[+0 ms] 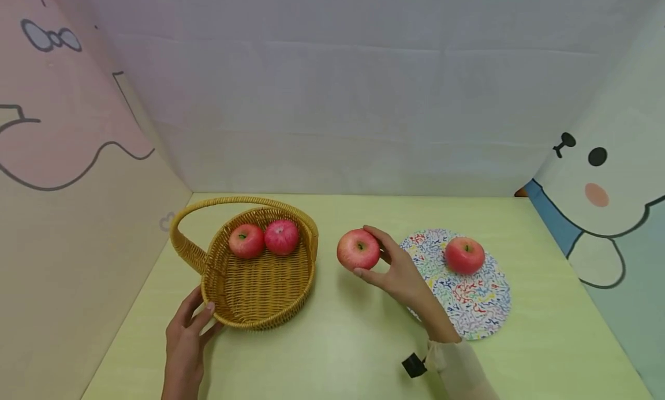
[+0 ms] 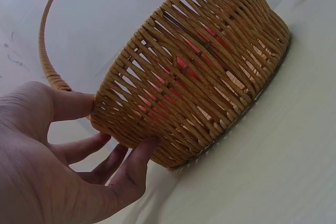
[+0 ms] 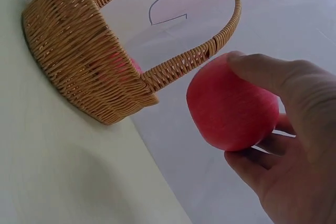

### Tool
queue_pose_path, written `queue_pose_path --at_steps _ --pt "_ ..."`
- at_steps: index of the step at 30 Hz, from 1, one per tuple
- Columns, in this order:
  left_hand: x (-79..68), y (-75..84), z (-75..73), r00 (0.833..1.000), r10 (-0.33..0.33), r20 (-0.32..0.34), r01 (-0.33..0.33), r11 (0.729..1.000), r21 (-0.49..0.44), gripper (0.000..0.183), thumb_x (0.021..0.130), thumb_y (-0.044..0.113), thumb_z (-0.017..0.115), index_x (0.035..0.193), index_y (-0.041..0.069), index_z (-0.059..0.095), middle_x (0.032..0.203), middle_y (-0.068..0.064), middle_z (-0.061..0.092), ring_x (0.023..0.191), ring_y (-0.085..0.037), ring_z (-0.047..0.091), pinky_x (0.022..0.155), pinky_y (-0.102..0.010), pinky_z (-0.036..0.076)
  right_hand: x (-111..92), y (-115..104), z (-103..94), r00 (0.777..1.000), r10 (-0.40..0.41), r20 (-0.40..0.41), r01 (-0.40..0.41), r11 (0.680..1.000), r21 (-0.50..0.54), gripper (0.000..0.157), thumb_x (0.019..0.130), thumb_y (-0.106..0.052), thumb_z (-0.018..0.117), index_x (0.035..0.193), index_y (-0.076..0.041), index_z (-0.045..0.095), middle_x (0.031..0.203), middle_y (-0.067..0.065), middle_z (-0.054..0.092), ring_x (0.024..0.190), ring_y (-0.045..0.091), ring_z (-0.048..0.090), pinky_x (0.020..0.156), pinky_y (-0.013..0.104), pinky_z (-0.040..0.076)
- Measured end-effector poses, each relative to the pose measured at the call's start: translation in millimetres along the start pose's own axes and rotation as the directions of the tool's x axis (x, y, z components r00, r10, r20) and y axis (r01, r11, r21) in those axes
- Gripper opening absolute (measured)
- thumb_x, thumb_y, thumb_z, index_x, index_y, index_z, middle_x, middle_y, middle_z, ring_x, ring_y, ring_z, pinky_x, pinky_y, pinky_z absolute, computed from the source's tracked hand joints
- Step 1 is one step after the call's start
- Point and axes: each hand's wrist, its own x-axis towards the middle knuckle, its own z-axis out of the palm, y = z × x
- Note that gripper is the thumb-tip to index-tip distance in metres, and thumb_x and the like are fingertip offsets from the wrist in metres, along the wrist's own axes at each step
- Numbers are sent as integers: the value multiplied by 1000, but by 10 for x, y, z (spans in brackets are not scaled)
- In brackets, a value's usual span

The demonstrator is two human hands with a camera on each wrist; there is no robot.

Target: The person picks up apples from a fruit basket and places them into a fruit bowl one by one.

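Observation:
My right hand [image 1: 402,273] holds a red apple [image 1: 358,249] between thumb and fingers, above the table and to the right of the wicker basket [image 1: 218,312]. In the right wrist view this apple [image 3: 231,103] appears beside the basket's arched handle [image 3: 181,66]. With my left hand [image 1: 186,333] I grip the basket's near left side; the left wrist view has its fingers [image 2: 134,169] against the weave. Inside the basket, one apple [image 1: 246,241] lies beside a darker pinkish-red apple [image 1: 281,237]. Another apple [image 1: 464,255] sits on a round, colourfully speckled plate [image 1: 483,319] to the right.
The pale yellow table [image 1: 332,354] meets a whitish back wall [image 1: 332,111]. Side walls carry cartoon drawings. A small black block [image 1: 414,365] is at the right sleeve [image 1: 457,365]. The basket's handle arches over its far left side.

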Motion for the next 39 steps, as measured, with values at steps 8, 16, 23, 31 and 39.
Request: queue_pose_path --at_steps 8,16,23,31,39 --pt "-6 -17 14 1000 25 -3 -25 1000 -9 59 96 25 65 150 21 41 135 10 46 103 -2 60 76 -24 57 -120 87 -18 987 59 -151 -69 996 -61 84 80 -33 83 150 -19 39 146 3 50 133 24 52 106 47 47" --pt "0 -24 32 1000 20 10 -20 1000 -4 60 97 25 64 151 22 40 135 11 45 105 -3 59 77 -23 57 -210 213 -83 926 170 -336 -193 981 -33 83 83 -26 81 151 -15 36 151 6 44 138 26 46 111 43 42" --pt "-19 -24 -1 1000 18 10 -18 1000 2 61 97 28 64 152 22 38 136 12 44 109 -1 57 77 -22 56 -246 295 -103 842 226 -490 -233 971 46 82 83 -23 81 151 -11 36 151 10 43 139 28 45 113 43 39" --pt "-16 -32 4 1000 9 5 -9 1000 -2 61 97 28 64 152 23 39 135 12 44 105 0 58 77 -22 56 -291 397 -115 779 277 -562 -312 949 35 85 85 -25 79 153 -9 31 153 12 41 139 30 45 112 49 41" --pt "-14 -27 8 1000 17 1 -17 1000 -4 60 97 28 64 152 23 39 136 12 44 108 0 58 77 -22 56 -335 489 -132 751 292 -592 -349 937 20 85 86 -28 78 153 -10 29 151 13 43 134 32 46 110 57 40"
